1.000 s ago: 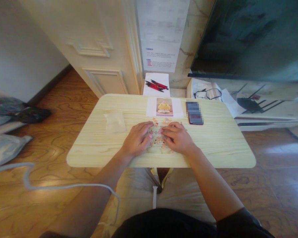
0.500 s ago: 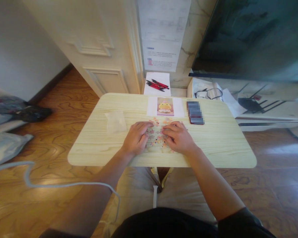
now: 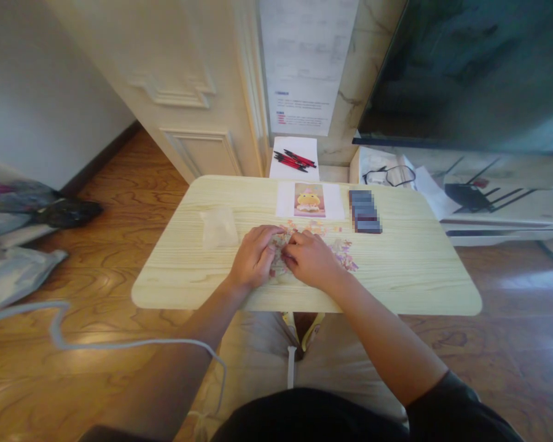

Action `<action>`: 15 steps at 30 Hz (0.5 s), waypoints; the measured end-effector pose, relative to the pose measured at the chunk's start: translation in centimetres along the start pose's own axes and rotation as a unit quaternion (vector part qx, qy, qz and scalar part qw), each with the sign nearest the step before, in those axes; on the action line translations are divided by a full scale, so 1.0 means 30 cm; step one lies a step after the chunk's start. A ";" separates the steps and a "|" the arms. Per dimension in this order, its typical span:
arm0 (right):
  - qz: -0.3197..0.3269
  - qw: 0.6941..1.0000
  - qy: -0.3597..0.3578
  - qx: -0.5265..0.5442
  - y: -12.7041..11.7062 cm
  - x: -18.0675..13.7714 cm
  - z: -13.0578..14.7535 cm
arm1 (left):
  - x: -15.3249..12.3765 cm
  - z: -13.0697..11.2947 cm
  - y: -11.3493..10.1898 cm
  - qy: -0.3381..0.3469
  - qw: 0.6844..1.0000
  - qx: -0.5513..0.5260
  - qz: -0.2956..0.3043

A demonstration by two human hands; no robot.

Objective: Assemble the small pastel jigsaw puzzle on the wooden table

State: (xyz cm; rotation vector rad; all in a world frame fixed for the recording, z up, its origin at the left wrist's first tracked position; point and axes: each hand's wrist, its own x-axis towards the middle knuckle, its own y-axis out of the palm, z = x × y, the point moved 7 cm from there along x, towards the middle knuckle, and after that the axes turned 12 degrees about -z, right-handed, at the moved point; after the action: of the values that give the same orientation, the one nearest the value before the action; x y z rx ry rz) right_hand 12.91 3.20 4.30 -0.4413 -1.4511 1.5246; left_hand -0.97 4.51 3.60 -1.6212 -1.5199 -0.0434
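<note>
Small pink and yellow puzzle pieces (image 3: 343, 253) lie scattered at the middle of a light wooden table (image 3: 410, 270). My left hand (image 3: 253, 261) and my right hand (image 3: 309, 259) rest close together on the pile, fingers curled and pinching at pieces between them. What each hand holds is too small to make out. A picture card of a yellow duck (image 3: 309, 200) lies just beyond the pieces. An empty clear plastic bag (image 3: 218, 226) sits to the left of my left hand.
A dark phone (image 3: 365, 210) lies right of the card. Red and black pens (image 3: 295, 159) rest on a white sheet beyond the table. A white cable (image 3: 96, 344) crosses the wooden floor at left. A low white shelf (image 3: 488, 209) stands at right.
My right hand has slid left to meet my left hand, uncovering pieces on its right. Both hands went from lying spread over the pile to pinching together.
</note>
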 end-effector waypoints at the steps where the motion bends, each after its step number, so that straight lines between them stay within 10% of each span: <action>1: 0.006 1.000 0.004 -0.004 0.008 0.005 0.001 | 0.000 -0.001 0.000 0.002 1.000 0.002 0.001; 10: -0.005 0.997 0.027 0.068 -0.003 0.006 -0.007 | 0.001 -0.015 0.006 0.021 0.999 0.019 0.020; 15: -0.117 0.954 0.181 0.206 -0.100 -0.054 -0.196 | -0.022 -0.061 0.057 0.108 0.984 0.044 0.135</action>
State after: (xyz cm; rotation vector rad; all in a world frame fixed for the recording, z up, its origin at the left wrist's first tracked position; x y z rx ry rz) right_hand 19.47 4.77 5.13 -0.2657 -0.8394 1.4180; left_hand 1.22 3.13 3.39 -1.6798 -1.1142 -0.0016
